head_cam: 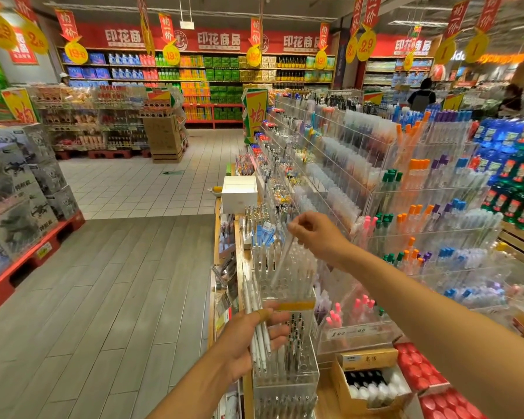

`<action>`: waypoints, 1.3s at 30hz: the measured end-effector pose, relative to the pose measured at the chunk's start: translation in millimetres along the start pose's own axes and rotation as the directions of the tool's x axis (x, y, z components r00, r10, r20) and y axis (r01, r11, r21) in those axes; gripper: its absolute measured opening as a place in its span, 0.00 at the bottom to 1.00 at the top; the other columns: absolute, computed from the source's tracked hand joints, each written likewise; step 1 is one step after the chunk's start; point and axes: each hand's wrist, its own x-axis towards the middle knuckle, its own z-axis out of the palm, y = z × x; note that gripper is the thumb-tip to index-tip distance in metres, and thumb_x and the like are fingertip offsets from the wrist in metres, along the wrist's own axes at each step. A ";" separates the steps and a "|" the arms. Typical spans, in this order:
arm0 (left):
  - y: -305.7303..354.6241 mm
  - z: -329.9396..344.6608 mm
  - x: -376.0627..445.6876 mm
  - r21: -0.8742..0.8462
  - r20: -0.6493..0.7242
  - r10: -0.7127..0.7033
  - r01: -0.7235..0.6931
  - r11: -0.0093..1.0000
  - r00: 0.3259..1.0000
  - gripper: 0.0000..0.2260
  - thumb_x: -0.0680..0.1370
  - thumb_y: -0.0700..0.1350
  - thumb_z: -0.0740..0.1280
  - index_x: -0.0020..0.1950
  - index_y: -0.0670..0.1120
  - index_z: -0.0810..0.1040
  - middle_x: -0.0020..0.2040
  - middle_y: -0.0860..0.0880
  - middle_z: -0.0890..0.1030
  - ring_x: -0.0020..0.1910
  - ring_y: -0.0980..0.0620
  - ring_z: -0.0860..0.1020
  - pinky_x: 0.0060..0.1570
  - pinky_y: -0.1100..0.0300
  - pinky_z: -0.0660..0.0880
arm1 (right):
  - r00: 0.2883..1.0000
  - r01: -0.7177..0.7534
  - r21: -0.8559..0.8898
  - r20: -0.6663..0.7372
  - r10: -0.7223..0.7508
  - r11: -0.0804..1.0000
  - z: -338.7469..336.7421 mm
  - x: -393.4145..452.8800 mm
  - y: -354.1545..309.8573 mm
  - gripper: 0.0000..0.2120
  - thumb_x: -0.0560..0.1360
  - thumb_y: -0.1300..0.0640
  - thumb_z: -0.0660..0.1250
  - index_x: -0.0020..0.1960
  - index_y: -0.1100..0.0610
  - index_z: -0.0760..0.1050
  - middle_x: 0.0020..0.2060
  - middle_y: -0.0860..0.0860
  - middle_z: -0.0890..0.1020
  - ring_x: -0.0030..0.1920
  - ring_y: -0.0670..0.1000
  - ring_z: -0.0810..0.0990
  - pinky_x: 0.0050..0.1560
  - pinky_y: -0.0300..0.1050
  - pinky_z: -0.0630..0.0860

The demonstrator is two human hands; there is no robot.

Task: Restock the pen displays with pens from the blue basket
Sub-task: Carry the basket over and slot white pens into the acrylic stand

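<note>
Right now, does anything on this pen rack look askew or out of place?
One clear pen leans diagonally across the upright ones in the acrylic display, but the right hand pinches its top, so it is mid-placement. The left hand grips a bundle of white pens. Nothing looks spilled or broken.

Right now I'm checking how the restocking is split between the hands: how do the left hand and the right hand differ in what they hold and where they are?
The left hand grips a bundle of white pens; the right hand pinches a single clear pen.
The left hand sits low by the front clear display; the right hand is raised higher over the holder behind it.
Both hold pens at the displays.
</note>
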 end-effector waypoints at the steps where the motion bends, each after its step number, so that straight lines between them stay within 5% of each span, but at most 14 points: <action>1: -0.6 -0.4 0.7 0.009 -0.013 -0.012 0.012 1.000 1.000 0.13 0.80 0.36 0.65 0.65 0.38 0.77 0.54 0.34 0.84 0.38 0.43 0.84 0.36 0.53 0.83 | 0.997 0.041 -0.096 -0.058 -0.047 0.995 0.9 5.8 0.1 0.08 0.79 0.53 0.65 0.49 0.58 0.74 0.38 0.50 0.77 0.37 0.47 0.73 0.39 0.41 0.72; 6: 1.0 2.2 -1.2 0.060 -0.028 -0.021 0.023 0.998 0.999 0.12 0.83 0.37 0.62 0.65 0.38 0.74 0.53 0.33 0.84 0.41 0.43 0.86 0.36 0.54 0.83 | 0.980 0.145 -0.340 -0.079 -0.182 0.929 17.7 20.3 13.2 0.06 0.79 0.54 0.66 0.47 0.55 0.72 0.39 0.45 0.75 0.39 0.44 0.72 0.36 0.37 0.67; 19: 5.5 -7.0 -8.7 0.131 -0.034 0.019 -0.015 0.991 0.999 0.14 0.80 0.32 0.62 0.66 0.39 0.70 0.53 0.32 0.84 0.40 0.42 0.85 0.35 0.53 0.82 | 0.985 0.144 -0.398 -0.029 -0.169 0.906 22.1 25.9 30.8 0.06 0.79 0.53 0.65 0.45 0.51 0.70 0.38 0.42 0.73 0.37 0.41 0.71 0.34 0.34 0.63; 34: 7.1 -1.3 -8.3 0.225 -0.009 0.044 -0.041 0.973 0.999 0.12 0.81 0.36 0.63 0.64 0.43 0.76 0.53 0.39 0.85 0.47 0.43 0.85 0.39 0.55 0.81 | 0.985 0.112 -0.664 0.170 0.003 0.739 24.3 38.7 33.0 0.14 0.77 0.52 0.69 0.46 0.64 0.82 0.41 0.59 0.85 0.42 0.58 0.83 0.46 0.52 0.81; 39: 11.1 1.1 -9.5 0.225 0.026 0.054 -0.059 0.972 0.998 0.13 0.82 0.36 0.64 0.65 0.44 0.76 0.54 0.40 0.85 0.46 0.44 0.85 0.39 0.56 0.81 | 0.981 0.196 -0.612 0.131 -0.146 0.766 25.0 27.7 21.8 0.12 0.76 0.50 0.70 0.55 0.55 0.82 0.47 0.49 0.85 0.44 0.47 0.80 0.47 0.41 0.76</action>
